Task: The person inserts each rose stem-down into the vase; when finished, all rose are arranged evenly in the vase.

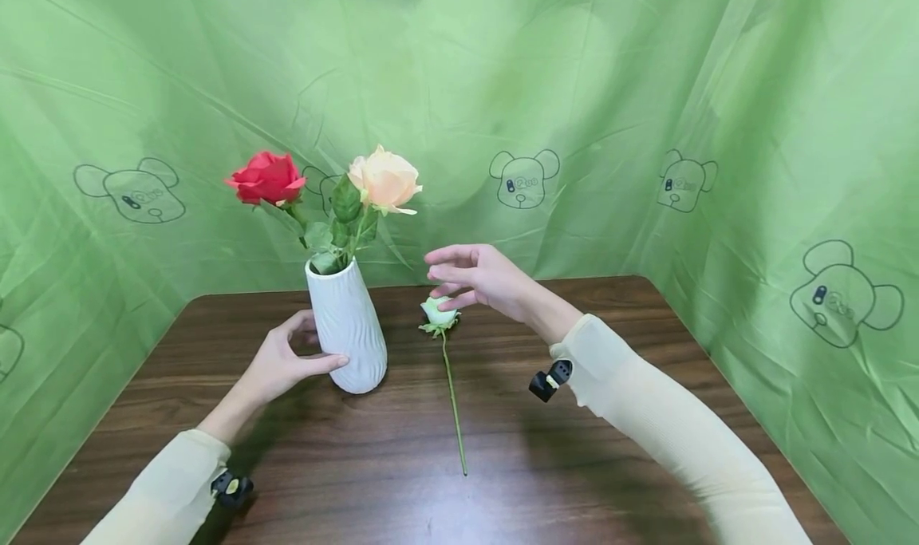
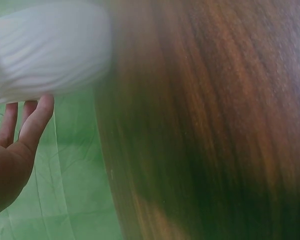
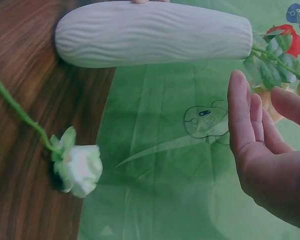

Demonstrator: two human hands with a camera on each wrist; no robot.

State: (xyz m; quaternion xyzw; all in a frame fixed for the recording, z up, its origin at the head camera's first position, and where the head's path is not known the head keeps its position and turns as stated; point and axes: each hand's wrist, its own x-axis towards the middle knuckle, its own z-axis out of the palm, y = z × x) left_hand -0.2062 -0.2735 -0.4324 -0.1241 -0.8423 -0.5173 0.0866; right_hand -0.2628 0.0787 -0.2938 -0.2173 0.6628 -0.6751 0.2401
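Observation:
A white ribbed vase (image 1: pixel 350 329) stands on the table, leaning slightly in the head view. My left hand (image 1: pixel 287 361) holds its lower half, thumb across the front and fingers around the far side; the left wrist view shows fingertips at the vase wall (image 2: pixel 50 50). In the vase are a red rose (image 1: pixel 267 179) and a peach rose (image 1: pixel 388 180) with green leaves (image 1: pixel 347 202). My right hand (image 1: pixel 484 278) hovers with loosely bent fingers and nothing in them. It overlaps a white rose (image 1: pixel 439 312) lying on the table, whose bare stem points toward me. In the right wrist view, that rose (image 3: pixel 82 170) sits apart from the hand.
The dark wooden tabletop (image 1: pixel 574 465) ends at a back edge close behind the vase and the white rose. A green cloth (image 1: pixel 445 66) printed with bear heads hangs around the back and sides. Small black devices (image 1: pixel 551 381) are strapped at both wrists.

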